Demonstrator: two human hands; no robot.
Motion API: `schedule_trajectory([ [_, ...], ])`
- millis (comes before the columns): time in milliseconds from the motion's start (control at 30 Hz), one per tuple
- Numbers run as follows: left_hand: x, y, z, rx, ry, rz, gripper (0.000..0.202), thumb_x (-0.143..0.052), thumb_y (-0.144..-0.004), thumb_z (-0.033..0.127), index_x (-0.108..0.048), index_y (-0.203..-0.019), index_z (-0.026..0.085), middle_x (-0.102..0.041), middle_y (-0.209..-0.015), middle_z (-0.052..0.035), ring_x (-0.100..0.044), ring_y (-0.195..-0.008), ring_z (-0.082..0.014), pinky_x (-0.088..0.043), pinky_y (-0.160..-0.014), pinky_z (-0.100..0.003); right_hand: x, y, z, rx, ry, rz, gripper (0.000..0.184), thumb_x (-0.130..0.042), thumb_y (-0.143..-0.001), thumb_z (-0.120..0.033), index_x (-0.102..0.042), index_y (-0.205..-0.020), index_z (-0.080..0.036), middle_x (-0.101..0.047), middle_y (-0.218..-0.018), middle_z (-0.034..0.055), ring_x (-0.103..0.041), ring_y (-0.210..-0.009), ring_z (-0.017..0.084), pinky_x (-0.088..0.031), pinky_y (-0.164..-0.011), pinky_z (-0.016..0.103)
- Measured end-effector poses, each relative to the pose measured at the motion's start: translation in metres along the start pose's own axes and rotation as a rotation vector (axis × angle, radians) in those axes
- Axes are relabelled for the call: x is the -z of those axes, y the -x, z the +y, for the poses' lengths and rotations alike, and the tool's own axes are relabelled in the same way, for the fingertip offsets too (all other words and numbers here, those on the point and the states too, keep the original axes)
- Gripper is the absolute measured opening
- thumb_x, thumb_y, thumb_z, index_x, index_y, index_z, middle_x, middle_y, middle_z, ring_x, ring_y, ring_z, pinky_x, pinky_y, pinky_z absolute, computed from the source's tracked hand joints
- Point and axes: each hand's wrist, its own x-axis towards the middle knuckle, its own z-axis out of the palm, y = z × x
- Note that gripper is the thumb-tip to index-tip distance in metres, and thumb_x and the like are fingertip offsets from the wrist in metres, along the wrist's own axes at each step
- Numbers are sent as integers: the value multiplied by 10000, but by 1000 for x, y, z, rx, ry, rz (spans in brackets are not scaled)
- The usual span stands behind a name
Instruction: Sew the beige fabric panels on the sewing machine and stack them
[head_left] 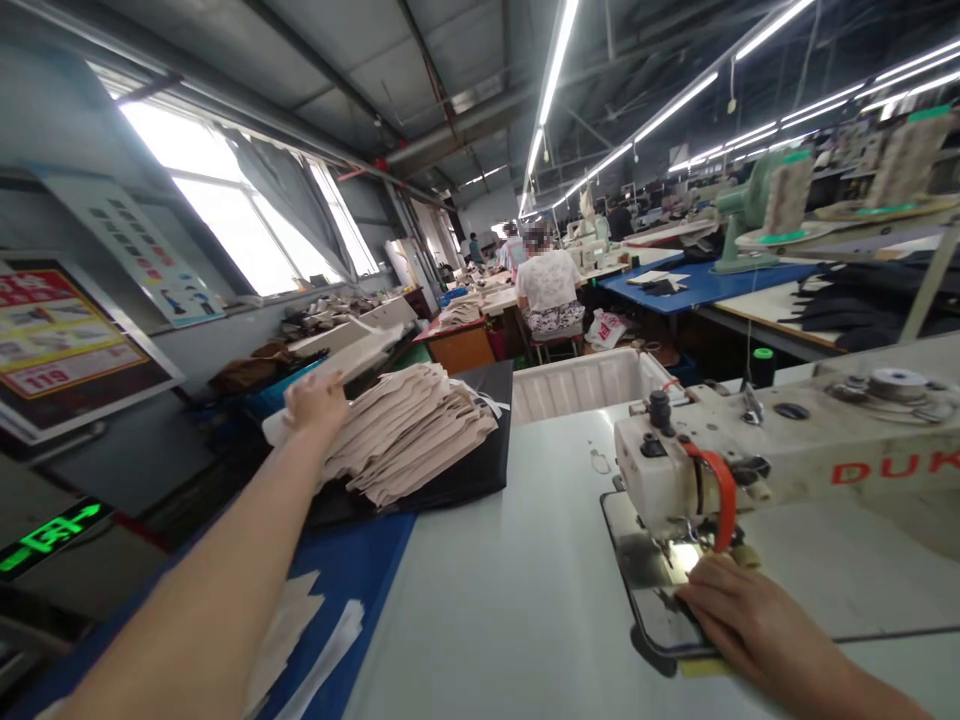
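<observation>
My left hand [316, 402] reaches out at the far left of the table, its fingers curled over a pale fabric piece [367, 355] and slightly blurred. Just right of it, a fanned stack of beige fabric pieces [420, 430] lies on a black sheet [491, 465]. My right hand [739, 605] rests at the plate of a white sewing machine [667, 485], close to the lit needle area. Its thumb and fingers are pressed together below the orange guard [721, 495]; whatever they pinch is hidden.
A white plastic bin [574, 385] stands behind the table [487, 600]. Loose pale strips [330, 645] lie on a blue surface [375, 575] at lower left. Ahead, a person [547, 285] sits with their back to me. Thread cones [787, 195] stand at right.
</observation>
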Motion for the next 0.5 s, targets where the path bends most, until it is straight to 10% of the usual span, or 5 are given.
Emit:
schedule_trajectory([
  [200,-56,23,-6,85,17,-57,472,-400,-832,232,-602,-1244,124,-620,-1262,-167,-490,-1280,-325,-362,-1088,-474,-3,-1,1,10,24,37,245,-453,-940,-152,-674,-1024,-213,-703,-889,63,-680,-752,175,-540,-688,264],
  [500,20,84,-65,9,-31,-165,557,-450,-843,393,-532,-1297,80,-529,-1414,-149,-460,-1322,-276,-330,-1124,-392,2,6,11,95,45,174,260,-473,-955,-306,-722,-1020,-267,-751,-930,54,-722,-821,206,-588,-677,274],
])
